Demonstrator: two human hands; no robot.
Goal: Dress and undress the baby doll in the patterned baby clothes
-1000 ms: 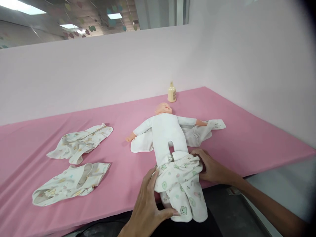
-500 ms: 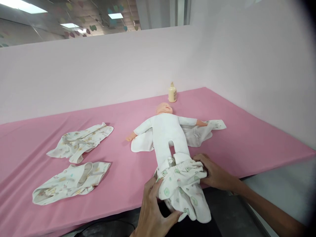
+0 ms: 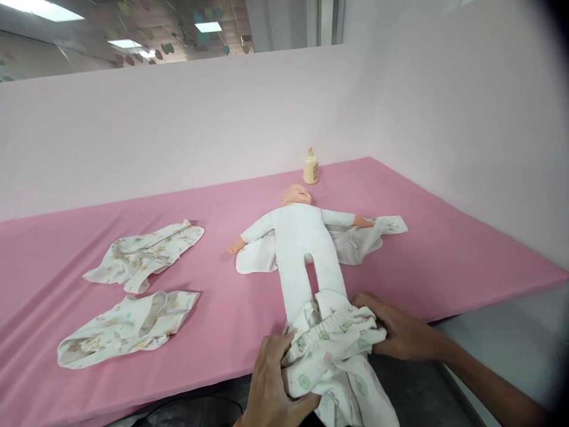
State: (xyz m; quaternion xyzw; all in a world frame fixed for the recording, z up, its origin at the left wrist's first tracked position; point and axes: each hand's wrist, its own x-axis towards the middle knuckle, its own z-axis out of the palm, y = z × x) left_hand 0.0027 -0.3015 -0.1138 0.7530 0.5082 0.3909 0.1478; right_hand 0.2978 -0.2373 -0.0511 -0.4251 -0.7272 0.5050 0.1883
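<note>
A baby doll [image 3: 299,237] with a white cloth body lies on its back, its head toward the wall. White baby pants [image 3: 331,350] with a green print are bunched around its lower legs and hang past the table's front edge; the feet are hidden. My left hand [image 3: 278,379] grips the pants at their left side, thumb in front. On the right, my right hand [image 3: 391,329] holds the waistband edge. Beneath the doll's arms a white baby shirt [image 3: 355,244] is spread out, one printed sleeve reaching right.
Two more printed baby garments, an upper one [image 3: 144,252] and a lower one [image 3: 127,329], lie at the left on the pink-covered table [image 3: 213,237]. A cream pump bottle [image 3: 310,167] stands behind the doll's head. A pale wall [image 3: 178,130] borders the back.
Both hands have drawn the pants down toward me and slightly right along the doll's legs. More of the white legs now shows. The shirt and other garments stay put.
</note>
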